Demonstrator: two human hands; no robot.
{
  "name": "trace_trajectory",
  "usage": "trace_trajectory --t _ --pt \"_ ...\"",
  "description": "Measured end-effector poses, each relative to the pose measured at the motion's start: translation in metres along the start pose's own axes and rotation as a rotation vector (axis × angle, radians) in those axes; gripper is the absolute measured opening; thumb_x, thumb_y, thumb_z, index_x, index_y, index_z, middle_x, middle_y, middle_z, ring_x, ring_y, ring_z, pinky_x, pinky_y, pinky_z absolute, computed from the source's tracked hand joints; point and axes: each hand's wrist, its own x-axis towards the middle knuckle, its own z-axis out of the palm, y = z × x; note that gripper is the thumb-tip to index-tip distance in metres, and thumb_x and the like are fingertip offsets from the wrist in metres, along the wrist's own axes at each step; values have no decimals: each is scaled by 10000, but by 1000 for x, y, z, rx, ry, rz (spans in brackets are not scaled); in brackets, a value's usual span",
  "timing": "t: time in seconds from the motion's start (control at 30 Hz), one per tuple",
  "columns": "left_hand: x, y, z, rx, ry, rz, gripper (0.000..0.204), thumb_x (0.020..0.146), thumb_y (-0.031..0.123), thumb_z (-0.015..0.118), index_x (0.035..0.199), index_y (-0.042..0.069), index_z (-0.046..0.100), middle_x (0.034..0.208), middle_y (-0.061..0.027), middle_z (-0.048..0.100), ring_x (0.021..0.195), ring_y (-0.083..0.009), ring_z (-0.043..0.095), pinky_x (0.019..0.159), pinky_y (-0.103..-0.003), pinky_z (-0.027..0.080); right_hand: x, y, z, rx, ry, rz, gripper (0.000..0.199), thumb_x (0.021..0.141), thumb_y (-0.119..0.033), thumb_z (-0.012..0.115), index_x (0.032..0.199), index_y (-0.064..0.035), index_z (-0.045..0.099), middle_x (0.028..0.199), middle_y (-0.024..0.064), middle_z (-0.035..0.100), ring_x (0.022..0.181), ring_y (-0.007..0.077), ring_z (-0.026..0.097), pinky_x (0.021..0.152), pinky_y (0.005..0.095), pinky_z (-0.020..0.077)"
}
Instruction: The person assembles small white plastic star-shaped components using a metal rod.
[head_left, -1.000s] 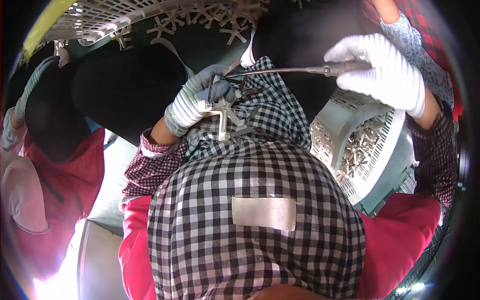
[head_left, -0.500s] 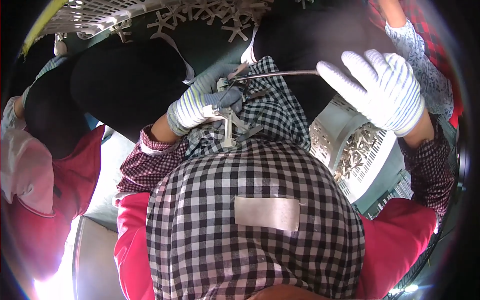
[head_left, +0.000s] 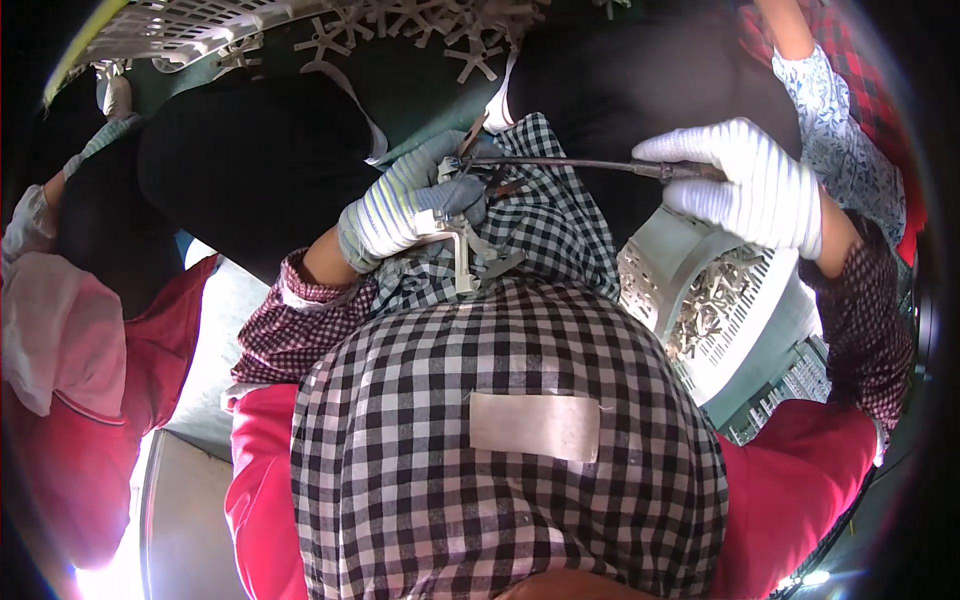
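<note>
My left hand [head_left: 395, 205], in a striped work glove, is closed around a pale plastic piece with several arms [head_left: 462, 262] over my lap. Dark, flat strips stick out around its fingers; their kind is unclear. A long thin metal rod [head_left: 570, 162] runs level from the left hand's fingers towards the right. My right hand [head_left: 755, 185], gloved alike, pinches the rod's thicker dark end [head_left: 690, 171] between thumb and fingers. Where the rod's other end meets the plastic piece is hidden by the left glove.
Star-shaped pale pieces [head_left: 470, 58] lie in a heap on the green floor ahead, near a white slotted basket [head_left: 190, 30]. Another white basket [head_left: 745, 350] at my right holds similar pieces [head_left: 712, 305]. Co-workers sit close, a red garment [head_left: 165, 345] left and a patterned sleeve [head_left: 835, 120] right.
My right hand, its fingers spread beside the rod's end before, has come lower and closed on the thicker dark end. The left hand keeps its hold with little movement.
</note>
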Motion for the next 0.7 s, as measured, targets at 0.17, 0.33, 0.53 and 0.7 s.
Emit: trace_trajectory --t 0.17,0.33,0.53,0.7 --pt "5 0 4 -90 114 74 517 848 95 580 1300 -5 350 805 -58 569 662 -113 560 626 -227 476 -8 0 4 -848 268 -227 483 749 -137 617 1219 -94 516 914 111 597 772 262 584 709 363 463" --pt "0 4 8 -242 109 50 636 840 53 578 1373 9 234 969 -120 578 736 -161 604 697 -263 498 -10 -7 14 -1285 371 -261 484 759 -153 514 1242 -138 504 1003 98 555 910 266 544 764 378 430" --pt "9 -2 -17 986 -125 905 468 790 101 646 1192 -60 468 759 -106 635 671 -142 630 626 -239 505 -9 -22 10 -1363 392 -388 487 750 -168 497 1236 -141 511 957 80 542 835 232 537 704 356 431" --pt "2 -2 10 28 94 10 367 754 150 687 1044 -31 556 707 -22 596 618 -83 550 583 -224 456 -9 -15 14 -1359 310 -408 490 739 -219 483 1211 -94 514 847 61 527 700 199 530 561 321 413"
